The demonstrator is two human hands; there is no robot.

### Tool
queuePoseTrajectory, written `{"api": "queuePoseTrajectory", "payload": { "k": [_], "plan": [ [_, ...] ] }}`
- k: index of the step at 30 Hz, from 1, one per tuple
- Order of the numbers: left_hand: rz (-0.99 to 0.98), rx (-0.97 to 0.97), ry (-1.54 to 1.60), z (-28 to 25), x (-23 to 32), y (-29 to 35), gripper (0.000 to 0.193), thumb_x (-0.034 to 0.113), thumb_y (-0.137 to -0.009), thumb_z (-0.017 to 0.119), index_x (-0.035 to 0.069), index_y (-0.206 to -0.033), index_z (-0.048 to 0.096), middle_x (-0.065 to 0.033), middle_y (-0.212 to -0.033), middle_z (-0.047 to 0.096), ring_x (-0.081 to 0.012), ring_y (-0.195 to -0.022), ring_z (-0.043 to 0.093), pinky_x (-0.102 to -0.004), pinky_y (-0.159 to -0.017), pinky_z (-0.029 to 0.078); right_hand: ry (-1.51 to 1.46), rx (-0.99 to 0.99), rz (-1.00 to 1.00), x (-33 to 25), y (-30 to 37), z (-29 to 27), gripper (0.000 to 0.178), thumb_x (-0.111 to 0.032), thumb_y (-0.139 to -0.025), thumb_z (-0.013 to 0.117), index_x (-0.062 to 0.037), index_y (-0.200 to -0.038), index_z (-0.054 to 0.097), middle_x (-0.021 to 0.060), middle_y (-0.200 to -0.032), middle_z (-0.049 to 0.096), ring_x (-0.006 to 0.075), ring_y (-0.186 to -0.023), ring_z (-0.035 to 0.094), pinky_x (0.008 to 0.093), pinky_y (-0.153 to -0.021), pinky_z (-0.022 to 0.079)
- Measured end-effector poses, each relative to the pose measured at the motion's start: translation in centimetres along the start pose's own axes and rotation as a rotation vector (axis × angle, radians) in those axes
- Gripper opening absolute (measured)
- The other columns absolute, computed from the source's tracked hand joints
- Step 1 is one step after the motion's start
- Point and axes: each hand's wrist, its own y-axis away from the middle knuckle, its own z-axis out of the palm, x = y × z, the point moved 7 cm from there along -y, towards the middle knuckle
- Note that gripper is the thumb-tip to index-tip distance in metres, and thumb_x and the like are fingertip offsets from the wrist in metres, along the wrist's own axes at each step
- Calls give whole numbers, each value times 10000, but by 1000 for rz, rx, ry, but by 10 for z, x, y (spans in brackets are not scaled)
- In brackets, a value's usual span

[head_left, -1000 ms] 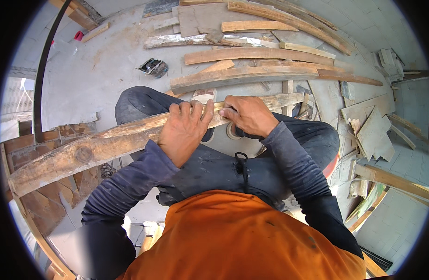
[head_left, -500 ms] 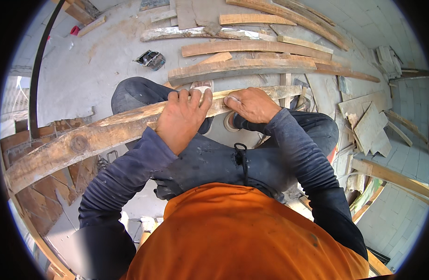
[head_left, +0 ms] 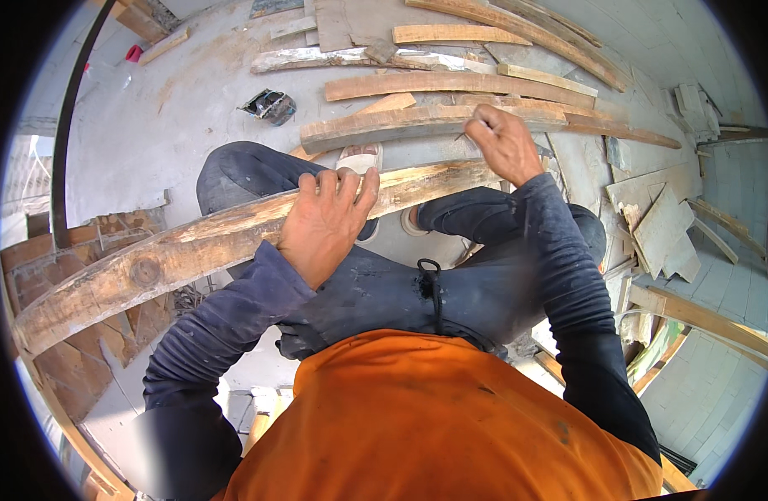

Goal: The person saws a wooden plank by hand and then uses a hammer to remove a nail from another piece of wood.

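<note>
A long, rough wooden beam (head_left: pixel 209 227) with a knot near its left end lies across my legs. My left hand (head_left: pixel 325 219) is wrapped over its middle, fingers on the far edge. The top face is splintered and pale beside that hand. Off the beam, above its right part, my right hand (head_left: pixel 502 142) is raised with its fingers curled in a pinch. Something thin may show at those fingertips, too small to name. Part of the beam's right end is hidden by my right hand and wrist.
Several planks (head_left: pixel 451 83) lie on the floor beyond my feet, a thick timber (head_left: pixel 376 127) closest. A dark crumpled container (head_left: pixel 270 107) sits to their left. Broken board pieces (head_left: pixel 668 230) lean at the right. A dark upright bar (head_left: pixel 64 142) stands at the left.
My right hand has let go of the beam and risen up and to the right, its fingers now pinched. My left hand keeps its hold, and the beam has shifted slightly.
</note>
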Motion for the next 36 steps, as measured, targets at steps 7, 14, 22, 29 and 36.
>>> {"api": "queuePoseTrajectory", "payload": {
  "k": [7, 14, 22, 29, 36],
  "plan": [
    [-40, -84, 85, -2, -4, 1, 647, 119, -892, 621, 85, -1516, 458, -64, -1048, 559, -215, -927, 560, -362, -786, 453, -230, -86, 416, 81, 45, -92, 378, -335, -966, 671, -85, -703, 566, -18, -585, 503, 75, -540, 477, 263, -534, 406],
    [-30, -110, 155, -3, -2, -15, 721, 137, -825, 713, 102, -1507, 483, -99, -1079, 594, -266, -914, 601, -402, -787, 498, -950, 804, 641, 215, 104, -165, 718, -537, -942, 723, -26, -1407, 530, 90, -1125, 693, 141, -879, 652, 288, -707, 569],
    [-36, -420, 525, -20, -21, -34, 811, 363, -834, 782, 3, -1486, 458, -264, -1213, 666, -438, -1053, 683, -492, -902, 541, -568, 518, 552, 97, 76, -41, 974, -496, -901, 738, 4, -1600, 281, 273, -1577, 376, 419, -1480, 340, 487, -1215, 299],
    [-109, -687, 708, -25, -31, -62, 641, 379, -858, 720, -19, -1345, 597, -276, -1045, 729, -413, -996, 714, -467, -891, 539, -1356, 681, 1187, 123, 124, 102, 1151, -622, -896, 665, -51, -1652, 12, 240, -1701, 87, 443, -1537, 212, 542, -1231, 276],
    [-360, -953, 1119, 7, -55, -70, 516, 299, -842, 714, -17, -1247, 684, -128, -1013, 743, -245, -915, 696, -362, -874, 529, -1766, 645, 1042, 171, 82, 148, 1165, -685, -852, 684, -47, -1631, 99, 214, -1602, 298, 387, -1397, 445, 561, -1035, 489]
  ]
}}
